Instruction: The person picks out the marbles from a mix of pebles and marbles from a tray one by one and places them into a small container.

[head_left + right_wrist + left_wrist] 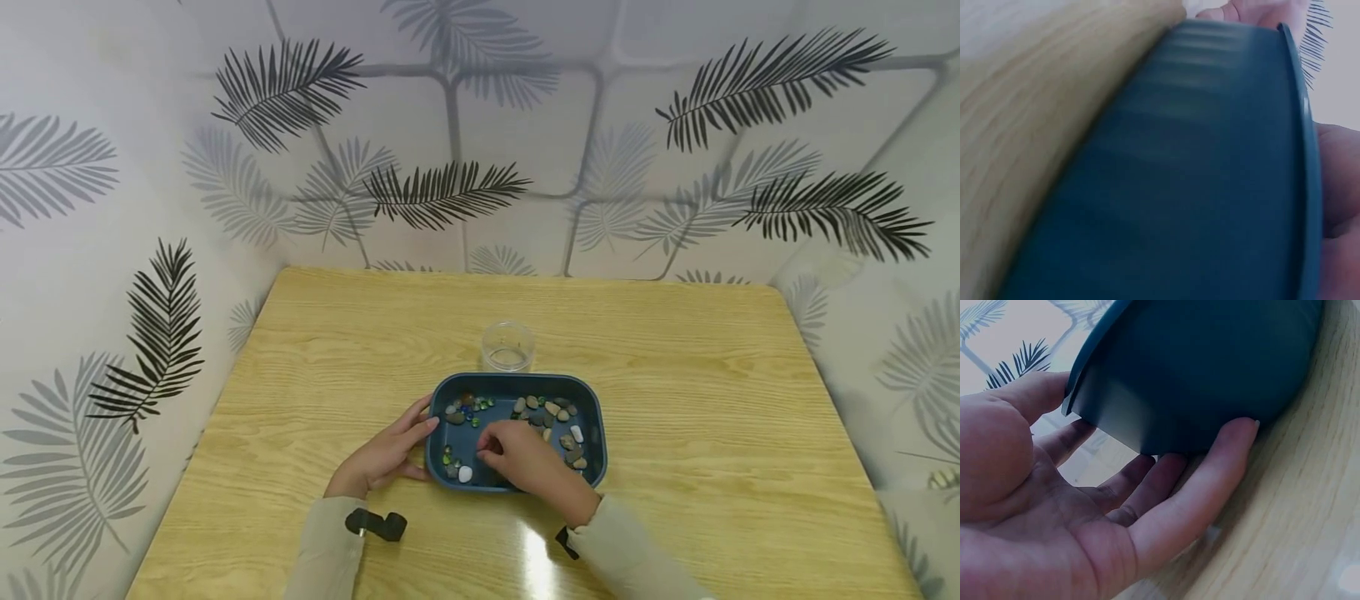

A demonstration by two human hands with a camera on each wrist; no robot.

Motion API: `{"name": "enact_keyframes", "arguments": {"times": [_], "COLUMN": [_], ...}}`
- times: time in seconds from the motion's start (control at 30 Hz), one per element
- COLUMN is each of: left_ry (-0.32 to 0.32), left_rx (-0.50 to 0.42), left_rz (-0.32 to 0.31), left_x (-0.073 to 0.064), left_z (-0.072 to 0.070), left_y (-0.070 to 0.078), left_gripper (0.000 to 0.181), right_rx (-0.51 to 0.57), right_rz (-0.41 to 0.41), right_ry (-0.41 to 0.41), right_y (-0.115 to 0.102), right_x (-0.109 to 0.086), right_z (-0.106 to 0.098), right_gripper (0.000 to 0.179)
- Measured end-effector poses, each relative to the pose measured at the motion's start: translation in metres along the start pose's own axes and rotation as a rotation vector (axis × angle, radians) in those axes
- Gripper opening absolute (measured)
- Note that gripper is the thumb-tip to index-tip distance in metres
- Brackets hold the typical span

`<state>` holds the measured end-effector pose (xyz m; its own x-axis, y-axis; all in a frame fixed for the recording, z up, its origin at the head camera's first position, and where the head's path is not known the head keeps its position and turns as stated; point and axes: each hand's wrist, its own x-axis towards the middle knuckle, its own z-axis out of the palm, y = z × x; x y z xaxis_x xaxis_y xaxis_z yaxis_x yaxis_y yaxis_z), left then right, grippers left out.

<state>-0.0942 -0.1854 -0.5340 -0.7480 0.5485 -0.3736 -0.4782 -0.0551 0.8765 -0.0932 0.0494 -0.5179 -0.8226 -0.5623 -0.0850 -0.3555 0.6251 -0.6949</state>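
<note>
A dark blue rectangular tray (517, 379) stands on the table with small stones in it. My left hand (386, 454) holds its left end. In the left wrist view the thumb lies over the rim and the other fingers (1222, 456) rest against the outer wall. Over the tray's middle, my right hand (525, 454) has thumb and fingers curled together; whether a small stone is between them is hidden. Brown and grey pebbles (562, 415) lie at the tray's right. Glassy green and blue stones (480, 406) sit at upper left, and a white stone (465, 474) at lower left.
Just behind the tray stands a clear round container (507, 346). The wood-grain table (697, 400) reaches back to a wall covering (525, 125) with a leaf pattern. Black straps (378, 524) circle the wrists.
</note>
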Motion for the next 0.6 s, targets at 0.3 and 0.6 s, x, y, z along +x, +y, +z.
{"name": "enact_keyframes", "arguments": {"times": [0.3, 0.6], "left_ry": [0.012, 0.033], "left_rx": [-0.033, -0.026], "left_rz": [-0.005, 0.005], "left_x": [0.001, 0.009], "left_z": [-0.001, -0.009], "left_y": [-0.004, -0.021], "left_gripper": [0.055, 0.052], "right_rx": [-0.049, -0.081], "right_rz": [-0.037, -0.001], "right_ry": [0.004, -0.037], "right_y": [-0.006, -0.007], "right_x": [0.013, 0.021], "right_z": [0.016, 0.026], "right_gripper": [0.011, 0.005]}}
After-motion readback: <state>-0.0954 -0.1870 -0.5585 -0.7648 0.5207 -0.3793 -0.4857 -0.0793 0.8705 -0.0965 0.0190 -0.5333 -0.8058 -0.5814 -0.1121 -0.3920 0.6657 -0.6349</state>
